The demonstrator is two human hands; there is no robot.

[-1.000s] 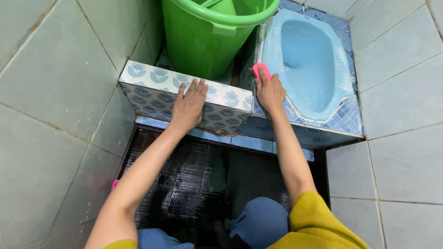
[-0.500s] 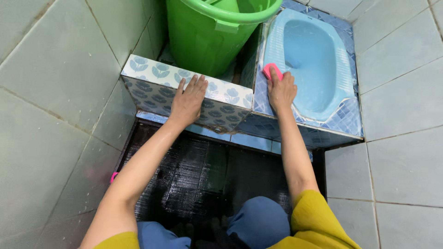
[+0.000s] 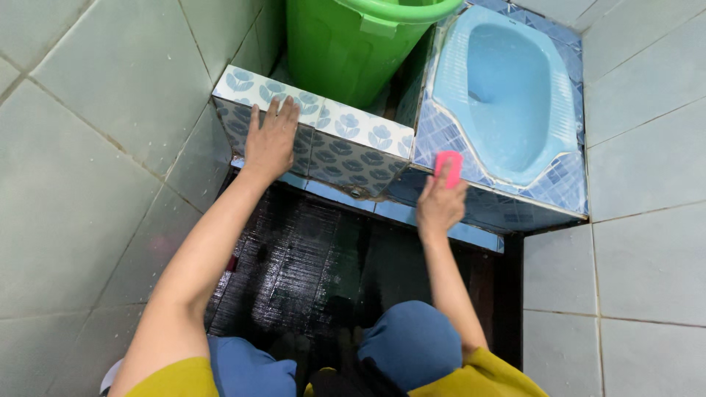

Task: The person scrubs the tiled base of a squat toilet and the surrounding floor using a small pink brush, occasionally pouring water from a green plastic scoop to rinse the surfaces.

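- View from above, looking down at a person crouched in a small tiled bathroom, knees in blue trousers at the bottom edge, yellow sleeves at the shoulders.
- The left hand (image 3: 271,141) lies flat on a low ledge (image 3: 353,126) tiled with a blue flower pattern. Its fingers are straight and close together, the palm draped over the ledge's front edge.
- The right hand (image 3: 439,204) grips a pink scrubbing sponge (image 3: 448,168), fingers curled around its lower half. The sponge is pressed against the blue patterned tile platform (image 3: 440,136), at its front edge.
- A pale blue squat toilet pan (image 3: 515,95) is set into that platform, just beyond and to the right of the sponge.
- A green plastic bucket (image 3: 346,44) stands behind the ledge, to the left of the toilet pan.
- The floor (image 3: 309,257) beneath the arms is dark, wet and ridged.
- Grey-green wall tiles (image 3: 95,147) enclose the space on both sides.
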